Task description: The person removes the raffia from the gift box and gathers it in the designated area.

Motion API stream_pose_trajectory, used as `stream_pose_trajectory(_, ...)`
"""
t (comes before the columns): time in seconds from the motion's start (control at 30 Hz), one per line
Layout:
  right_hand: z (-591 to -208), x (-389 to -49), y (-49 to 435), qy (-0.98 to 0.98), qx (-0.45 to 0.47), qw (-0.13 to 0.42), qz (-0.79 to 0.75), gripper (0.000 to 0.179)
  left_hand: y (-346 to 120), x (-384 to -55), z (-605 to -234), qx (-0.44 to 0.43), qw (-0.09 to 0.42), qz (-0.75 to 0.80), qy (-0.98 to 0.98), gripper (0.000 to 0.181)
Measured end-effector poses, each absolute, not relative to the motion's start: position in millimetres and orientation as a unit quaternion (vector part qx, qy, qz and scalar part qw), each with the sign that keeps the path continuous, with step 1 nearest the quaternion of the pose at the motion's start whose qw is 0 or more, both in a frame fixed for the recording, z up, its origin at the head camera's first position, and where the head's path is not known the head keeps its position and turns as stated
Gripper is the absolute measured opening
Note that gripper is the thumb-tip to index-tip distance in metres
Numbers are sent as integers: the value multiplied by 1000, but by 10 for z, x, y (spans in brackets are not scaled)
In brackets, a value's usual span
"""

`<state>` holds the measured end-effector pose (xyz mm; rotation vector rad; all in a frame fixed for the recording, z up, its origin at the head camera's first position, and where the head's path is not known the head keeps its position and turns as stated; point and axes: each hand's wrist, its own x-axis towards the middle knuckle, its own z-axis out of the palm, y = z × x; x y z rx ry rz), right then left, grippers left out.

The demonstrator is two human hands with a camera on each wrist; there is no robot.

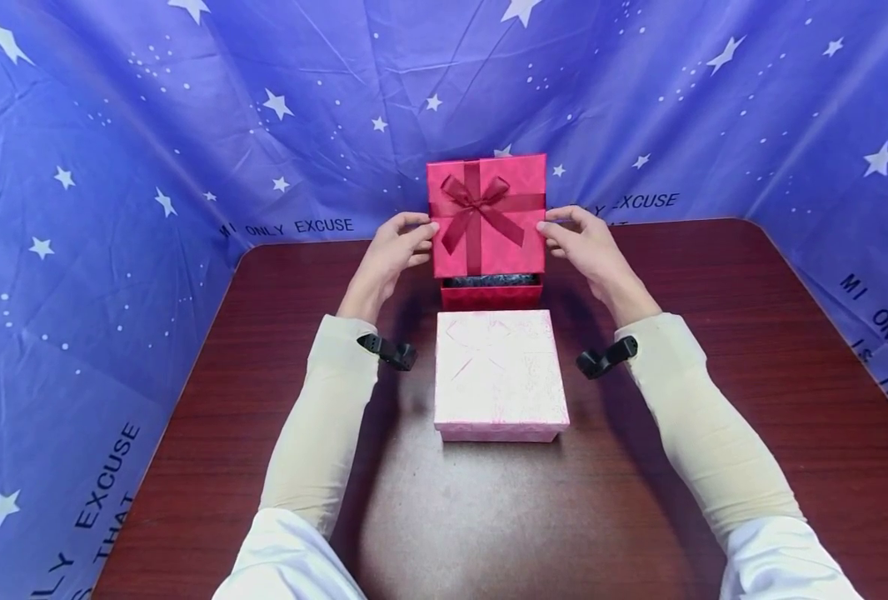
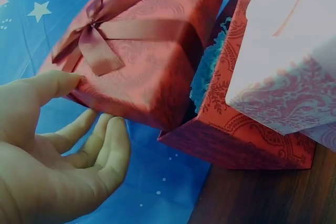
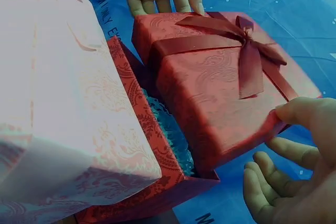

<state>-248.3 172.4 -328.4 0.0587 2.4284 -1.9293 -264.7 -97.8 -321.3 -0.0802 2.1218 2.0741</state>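
Between my two hands a red gift box lid (image 1: 489, 237) with a dark red ribbon bow is held tilted, its top facing me. My left hand (image 1: 395, 254) grips its left side, thumb on top and fingers beneath. On the opposite side my right hand (image 1: 586, 250) pinches it the same way. Below the lid stands the open red box base (image 1: 491, 297), partly covered by it. Blue-grey shredded filler (image 3: 170, 132) shows inside the base. A pale pink, patterned gift box (image 1: 498, 371) with its lid on stands in front, nearer to me.
The dark red-brown wooden table (image 1: 279, 375) carries both boxes. A blue curtain (image 1: 324, 108) with white stars and lettering hangs right behind the table's far edge and along both sides. Black wrist straps (image 1: 387, 352) sit over the pale sleeves.
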Motion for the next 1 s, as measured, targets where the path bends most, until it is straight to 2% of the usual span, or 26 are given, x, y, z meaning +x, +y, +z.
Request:
stream_pose_trajectory(0.4,-3287,-2445,1687,712,-31,-3,-701,35,-974,-2617,-3193,17,26,714,700,45)
stream_pose_trajectory(0.57,-3272,-2413,1680,676,-31,21,-736,38,-962,-2620,-3211,12,40,762,646,46)
stream_pose_trajectory(0.77,-3246,-2410,1700,624,-8,65,-779,41,-985,-2615,-3200,-6,56,776,628,32)
stream_pose_trajectory(1.0,-3236,-2393,1710,616,1,97,-782,54,-1016,-2615,-3199,-18,84,754,652,39)
